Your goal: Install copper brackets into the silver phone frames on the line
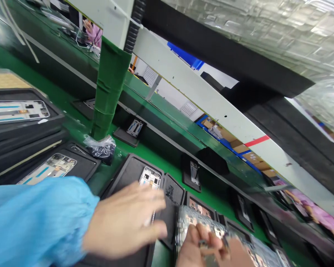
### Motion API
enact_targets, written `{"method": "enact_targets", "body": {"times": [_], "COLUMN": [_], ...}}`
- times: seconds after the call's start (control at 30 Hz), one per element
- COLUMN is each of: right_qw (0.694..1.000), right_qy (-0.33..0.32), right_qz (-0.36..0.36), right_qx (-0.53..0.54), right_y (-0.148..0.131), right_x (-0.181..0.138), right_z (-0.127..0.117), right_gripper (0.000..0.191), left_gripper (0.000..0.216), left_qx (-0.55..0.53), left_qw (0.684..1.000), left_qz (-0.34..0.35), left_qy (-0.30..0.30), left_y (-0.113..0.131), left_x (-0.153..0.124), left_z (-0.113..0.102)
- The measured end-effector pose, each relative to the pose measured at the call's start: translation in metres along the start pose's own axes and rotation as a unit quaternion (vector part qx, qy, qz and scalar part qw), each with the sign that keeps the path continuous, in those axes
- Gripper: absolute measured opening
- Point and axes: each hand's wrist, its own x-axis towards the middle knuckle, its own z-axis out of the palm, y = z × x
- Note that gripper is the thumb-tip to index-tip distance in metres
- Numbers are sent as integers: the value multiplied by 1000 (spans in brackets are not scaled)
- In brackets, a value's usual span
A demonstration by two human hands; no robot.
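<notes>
My left hand [125,220], in a blue sleeve [41,218], is blurred, its fingers stretched out and the thumb apart. Nothing shows in its grasp. It hovers over a phone frame [150,176] lying in a black foam tray [130,167], covering much of the frame. At the bottom edge my right hand [203,244] has its fingers curled around a small part that I cannot make out. Just behind it is a stack of clear plastic trays [186,217] with small metallic parts in the pockets.
More phone frames in black trays lie at left [25,111] and along the green bench [153,148]. A plastic-wrapped black bundle [102,148] sits by the green-wrapped post [108,85]. A white beam [200,96] slants overhead, with clear plastic trays [267,33] above.
</notes>
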Motion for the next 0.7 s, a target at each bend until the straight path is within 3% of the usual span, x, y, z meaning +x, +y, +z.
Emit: {"method": "enact_targets", "body": {"times": [0.07,0.17,0.3,0.4,0.5,0.6,0.7], "right_qw": [996,989,999,998,993,954,858], "right_qy": [23,33,43,2,-35,-127,-265], "right_qz": [38,76,-3,-22,-26,-62,-166], "right_qx": [81,124,-2,-54,-111,-265,-407], "right_y": [-3,2,16,20,21,21,22], "right_x": [16,36,58,71,80,85,87], "right_z": [9,32,58,66,63,60,63], "right_gripper": [30,21,22,26,27,21,18], "left_gripper": [46,39,38,58,57,44,42], "left_qx": [172,211,219,237,243,240,246], "left_qw": [980,972,970,965,965,963,946], "left_qz": [16,31,76,49,42,72,150], "left_qy": [95,94,76,96,88,101,150], "left_y": [-19,-37,-37,-36,-34,-27,-29], "left_x": [15,24,16,15,19,12,-8], "left_z": [0,5,12,15,11,8,21]}}
